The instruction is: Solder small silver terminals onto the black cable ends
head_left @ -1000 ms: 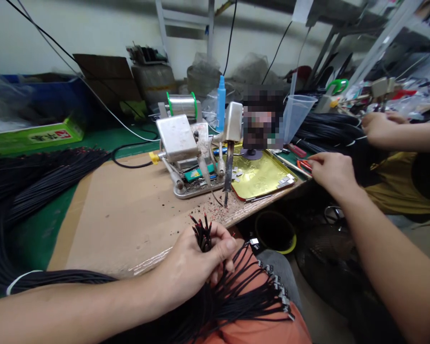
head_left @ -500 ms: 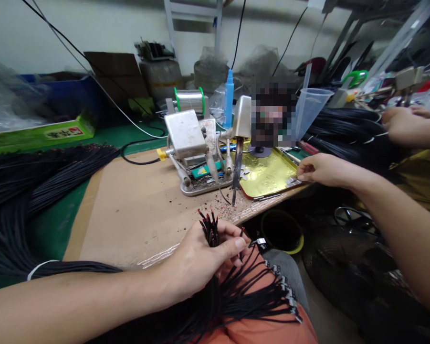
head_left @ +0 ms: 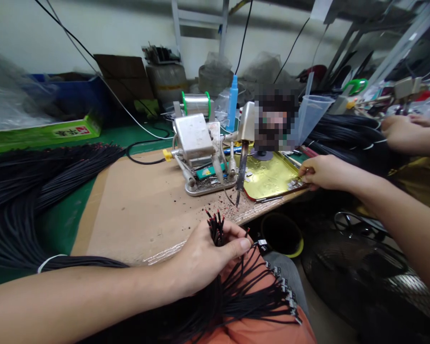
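My left hand (head_left: pixel 215 253) is closed around a bundle of black cables (head_left: pixel 216 230) whose bared ends show red tips. One cable end (head_left: pixel 247 233) stands apart, pinched between thumb and forefinger. Below it, more cables with small metal connectors (head_left: pixel 286 291) on their ends fan out over the lap. My right hand (head_left: pixel 318 172) is at the right rim of a gold tray (head_left: pixel 268 179), fingertips pinched together beside a little heap of metal connectors (head_left: pixel 294 184). Whatever is between those fingertips is hidden. A soldering iron (head_left: pixel 241 172) points down from its stand, between the two hands.
A soldering machine (head_left: pixel 195 143) with a solder spool (head_left: pixel 196 105) stands on the cardboard (head_left: pixel 129 210). Cable bundles (head_left: pixel 21 210) lie at left. A blue bottle (head_left: pixel 232 102) and a plastic funnel-shaped cup (head_left: pixel 313 117) stand behind. At right are a co-worker's hands (head_left: pixel 401 129) and a fan (head_left: pixel 354 267).
The view has shifted slightly, so the bench items sit a little right and lower. My right hand stays at the tray's edge with fingers pinched; my left keeps its hold on the cables.
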Tool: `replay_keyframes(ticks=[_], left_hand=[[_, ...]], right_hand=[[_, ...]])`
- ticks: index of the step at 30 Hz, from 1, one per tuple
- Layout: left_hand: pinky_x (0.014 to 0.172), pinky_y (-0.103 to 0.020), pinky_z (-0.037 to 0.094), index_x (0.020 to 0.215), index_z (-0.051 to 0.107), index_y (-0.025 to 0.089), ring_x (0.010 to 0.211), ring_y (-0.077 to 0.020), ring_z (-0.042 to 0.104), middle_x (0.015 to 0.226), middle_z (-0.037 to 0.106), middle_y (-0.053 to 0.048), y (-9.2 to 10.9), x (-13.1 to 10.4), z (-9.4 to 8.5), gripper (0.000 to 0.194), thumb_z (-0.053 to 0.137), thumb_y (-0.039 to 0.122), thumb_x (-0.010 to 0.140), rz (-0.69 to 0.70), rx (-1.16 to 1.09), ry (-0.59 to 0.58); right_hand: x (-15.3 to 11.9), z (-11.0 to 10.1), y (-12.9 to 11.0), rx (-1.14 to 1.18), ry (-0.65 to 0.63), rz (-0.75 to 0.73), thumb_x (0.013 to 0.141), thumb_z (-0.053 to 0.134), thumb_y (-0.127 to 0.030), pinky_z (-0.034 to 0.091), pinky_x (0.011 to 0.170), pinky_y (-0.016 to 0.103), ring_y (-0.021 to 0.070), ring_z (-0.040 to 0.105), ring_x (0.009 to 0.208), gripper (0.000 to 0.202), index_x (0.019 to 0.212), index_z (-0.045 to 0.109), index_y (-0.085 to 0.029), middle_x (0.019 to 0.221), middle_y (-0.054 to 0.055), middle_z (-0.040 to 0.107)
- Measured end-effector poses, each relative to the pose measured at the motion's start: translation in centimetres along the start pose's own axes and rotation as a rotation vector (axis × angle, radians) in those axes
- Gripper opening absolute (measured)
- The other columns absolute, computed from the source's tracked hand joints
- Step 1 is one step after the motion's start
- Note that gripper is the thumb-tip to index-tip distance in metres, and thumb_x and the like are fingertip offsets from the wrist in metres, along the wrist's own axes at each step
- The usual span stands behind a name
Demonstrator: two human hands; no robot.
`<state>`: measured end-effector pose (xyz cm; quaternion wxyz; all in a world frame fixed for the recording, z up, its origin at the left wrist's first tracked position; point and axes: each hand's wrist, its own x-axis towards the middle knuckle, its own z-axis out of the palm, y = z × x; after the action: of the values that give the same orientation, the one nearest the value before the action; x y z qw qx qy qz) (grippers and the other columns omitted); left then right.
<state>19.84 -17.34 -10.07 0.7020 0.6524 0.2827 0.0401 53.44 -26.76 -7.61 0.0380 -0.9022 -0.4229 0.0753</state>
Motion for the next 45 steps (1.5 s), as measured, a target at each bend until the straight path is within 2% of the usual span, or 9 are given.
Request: replay_keyframes(ticks=[7, 13, 18, 21, 24, 27, 32, 35, 45], left_hand=[[0.041, -0.015, 0.037, 0.083, 0.065, 0.013, 0.045, -0.0062, 0.051, 0.058, 0.061, 0.002, 0.0, 0.1, -0.2, 0.021, 0.072, 0.033, 0.083, -0.017, -0.007, 0.020], [0.043, -0.016, 0.040, 0.084, 0.062, 0.014, 0.047, -0.0071, 0.053, 0.060, 0.062, 0.001, -0.6, 0.1, -0.1, 0.024, 0.070, 0.037, 0.085, 0.053, -0.017, -0.005], [0.042, -0.015, 0.041, 0.084, 0.060, 0.014, 0.047, -0.0051, 0.050, 0.073, 0.067, -0.002, -0.4, 0.2, -0.1, 0.022, 0.067, 0.035, 0.087, 0.060, -0.044, -0.005], [0.040, -0.015, 0.040, 0.081, 0.059, 0.014, 0.044, -0.0055, 0.049, 0.066, 0.065, 0.000, -0.1, 0.3, -0.1, 0.020, 0.069, 0.031, 0.084, 0.016, -0.044, 0.030], [0.038, -0.015, 0.039, 0.078, 0.062, 0.013, 0.042, -0.0058, 0.048, 0.057, 0.060, 0.002, 0.0, 0.6, -0.3, 0.021, 0.070, 0.031, 0.082, 0.013, 0.009, 0.061], [0.037, -0.015, 0.037, 0.080, 0.066, 0.012, 0.041, -0.0059, 0.046, 0.056, 0.059, 0.002, 0.0, 0.9, -0.6, 0.023, 0.072, 0.034, 0.080, 0.034, 0.052, 0.083], [0.037, -0.015, 0.036, 0.084, 0.073, 0.011, 0.042, -0.0063, 0.046, 0.056, 0.060, 0.000, 0.5, 1.6, -1.1, 0.021, 0.076, 0.030, 0.075, 0.025, 0.103, 0.160], [0.037, -0.016, 0.036, 0.089, 0.075, 0.010, 0.043, -0.0067, 0.046, 0.058, 0.061, -0.001, 0.8, 2.0, -1.5, 0.025, 0.078, 0.030, 0.074, 0.033, 0.096, 0.185], [0.041, -0.015, 0.036, 0.097, 0.075, 0.010, 0.053, -0.0085, 0.050, 0.061, 0.061, -0.001, 0.7, 2.4, -2.1, 0.027, 0.075, 0.032, 0.080, 0.056, 0.022, 0.156]], right_hand=[[-0.9, 1.3, -0.5, -0.059, 0.152, -0.026, 0.081, 0.051, -0.008, 0.036, 0.066, 0.032, 0.0148, 0.057, 0.067, 0.019, 0.074, 0.068, -0.011, 0.076, 0.014, 0.069], [-1.0, 2.4, -0.3, 0.004, 0.247, -0.033, 0.072, 0.058, -0.003, 0.036, 0.069, 0.033, 0.0194, 0.055, 0.073, 0.015, 0.065, 0.058, -0.016, 0.075, 0.013, 0.065], [-2.4, 1.8, 0.0, 0.182, 0.466, 0.131, 0.079, 0.058, -0.010, 0.039, 0.069, 0.036, 0.0213, 0.055, 0.073, 0.009, 0.083, 0.062, -0.017, 0.081, 0.012, 0.064], [-4.5, 1.5, -0.5, 0.354, 0.523, 0.158, 0.088, 0.054, -0.018, 0.045, 0.066, 0.033, 0.0183, 0.059, 0.067, 0.015, 0.100, 0.064, -0.017, 0.080, 0.008, 0.065], [-7.0, 2.3, -2.1, 0.819, 0.422, -0.013, 0.089, 0.061, -0.023, 0.052, 0.067, 0.026, 0.0131, 0.066, 0.066, 0.014, 0.101, 0.065, -0.017, 0.083, 0.004, 0.067], [-8.9, 3.6, -4.6, 1.262, 0.156, -0.155, 0.080, 0.077, -0.029, 0.055, 0.069, 0.022, 0.0131, 0.071, 0.070, 0.025, 0.102, 0.069, -0.018, 0.087, 0.003, 0.071], [-9.8, 5.3, -8.7, 1.337, -0.160, -0.195, 0.078, 0.081, -0.031, 0.058, 0.061, 0.021, 0.0136, 0.073, 0.063, 0.024, 0.094, 0.073, -0.017, 0.081, 0.003, 0.074], [-9.6, 6.3, -10.0, 1.330, -0.174, -0.211, 0.081, 0.078, -0.035, 0.059, 0.061, 0.022, 0.0136, 0.072, 0.062, 0.020, 0.088, 0.073, -0.016, 0.073, 0.003, 0.074], [-9.6, 8.2, -12.2, 1.584, -0.100, -0.069, 0.073, 0.087, -0.031, 0.065, 0.068, 0.026, 0.0206, 0.077, 0.070, 0.030, 0.086, 0.066, -0.014, 0.076, 0.008, 0.077]])
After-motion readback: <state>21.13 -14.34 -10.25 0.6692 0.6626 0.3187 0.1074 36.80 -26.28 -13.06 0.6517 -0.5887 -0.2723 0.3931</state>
